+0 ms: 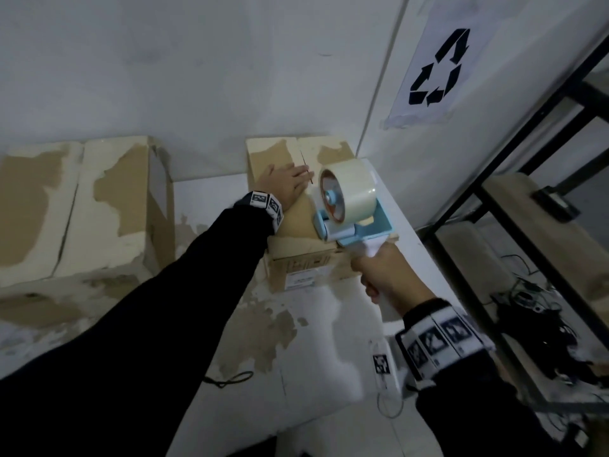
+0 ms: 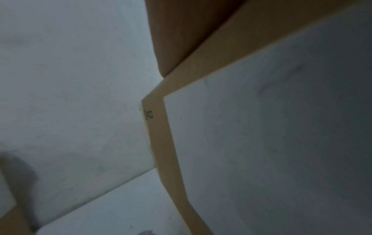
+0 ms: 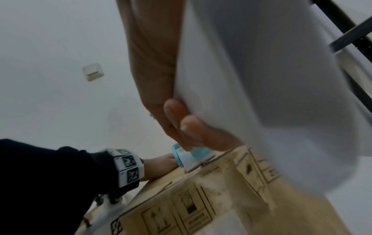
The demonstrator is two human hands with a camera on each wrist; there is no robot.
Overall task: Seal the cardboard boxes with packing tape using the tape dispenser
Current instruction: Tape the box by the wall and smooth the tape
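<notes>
Left hand [image 1: 286, 184] flat, fingers straight, on small box [image 1: 296, 222]; right hand [image 1: 387, 275] grips tape dispenser [image 1: 349, 206] handle

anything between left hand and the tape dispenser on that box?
Head view: only bare box top with its flap seam lies between the left hand and the tape dispenser.

head view downward, wrist views close

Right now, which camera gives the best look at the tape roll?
The head view: the tape roll shows whole on the dispenser, over the box. The right wrist view catches only the dispenser's blue and white front end, not the roll. The left wrist view shows none of it.
</notes>
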